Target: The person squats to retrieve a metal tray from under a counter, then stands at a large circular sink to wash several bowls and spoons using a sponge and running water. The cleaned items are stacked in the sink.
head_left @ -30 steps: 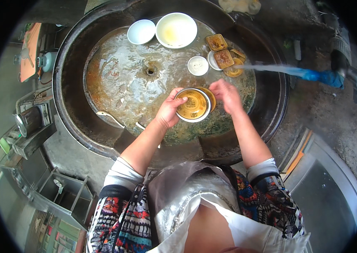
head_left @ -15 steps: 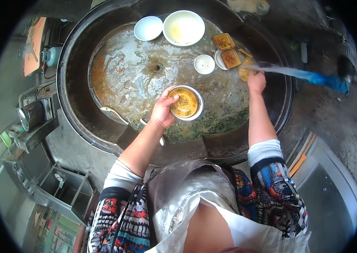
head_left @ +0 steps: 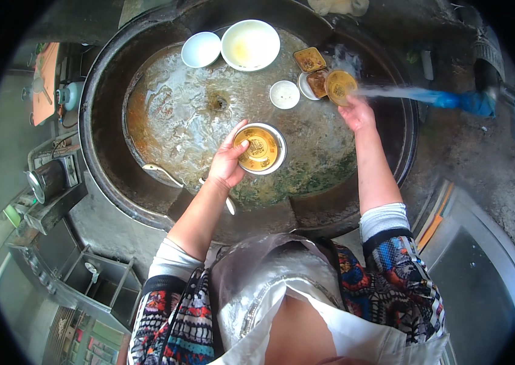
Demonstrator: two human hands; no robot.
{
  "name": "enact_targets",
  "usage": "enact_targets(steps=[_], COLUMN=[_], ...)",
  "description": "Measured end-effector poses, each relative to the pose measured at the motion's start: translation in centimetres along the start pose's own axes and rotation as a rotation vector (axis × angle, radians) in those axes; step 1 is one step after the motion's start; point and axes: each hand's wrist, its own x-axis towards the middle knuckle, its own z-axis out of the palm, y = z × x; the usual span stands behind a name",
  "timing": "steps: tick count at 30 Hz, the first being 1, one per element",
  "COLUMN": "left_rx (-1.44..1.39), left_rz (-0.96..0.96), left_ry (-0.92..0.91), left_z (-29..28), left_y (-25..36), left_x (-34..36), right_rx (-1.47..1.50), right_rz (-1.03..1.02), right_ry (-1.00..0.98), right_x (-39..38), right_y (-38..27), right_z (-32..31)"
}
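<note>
My left hand (head_left: 226, 163) is closed on a yellow dish (head_left: 264, 159) with dark printing, stacked in a white bowl (head_left: 281, 155); the thumb presses inside the yellow dish. Farther right, my right hand (head_left: 359, 114) grips the near edge of another round yellow dish (head_left: 341, 85). A water stream (head_left: 397, 92) from a blue hose end (head_left: 476, 103) reaches this dish, and spray rises behind it. Beside it lie a square yellow dish (head_left: 309, 59) and a brown-stained square dish (head_left: 316, 83), the latter over a white dish (head_left: 305, 86). A small white bowl (head_left: 285, 95) stands to their left.
A large round dark basin (head_left: 90, 131) with a wet, stained bottom surrounds the dishes. At its far side stand a large white bowl (head_left: 250, 45) and a smaller white bowl (head_left: 201, 50). A pale spoon (head_left: 163, 173) leans near the left wall; another pale handle (head_left: 230, 205) lies by my left wrist.
The right hand's yellow dish has turned so its printed round face shows, and it has come over beside the square dishes. My left hand still holds its stack. The whole view has shifted slightly.
</note>
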Motion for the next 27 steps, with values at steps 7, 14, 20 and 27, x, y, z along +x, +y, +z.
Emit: enact_targets(steps=[7,14,20,27], left_rx=[-0.025,-0.025,-0.042,-0.066], left_rz=[-0.047,-0.064,-0.021,-0.033], left_ry=[-0.067,-0.087,-0.008,0.071], left_z=[-0.7,-0.5,-0.9,-0.6], left_y=[-0.4,-0.8,-1.4,-2.0], left_x=[0.7,0.4,0.9,1.8], right_rx=[-0.495,-1.084,-0.886,-0.694], right_rz=[-0.600,-1.429,-1.281,-0.573], right_ry=[0.045,0.193,0.017,-0.404], right_x=[-1.8,-2.8,-6.9,-16.4], right_y=[-2.3,-3.8,-3.5,5.2], right_z=[1.6,2.4,4.1,8.0])
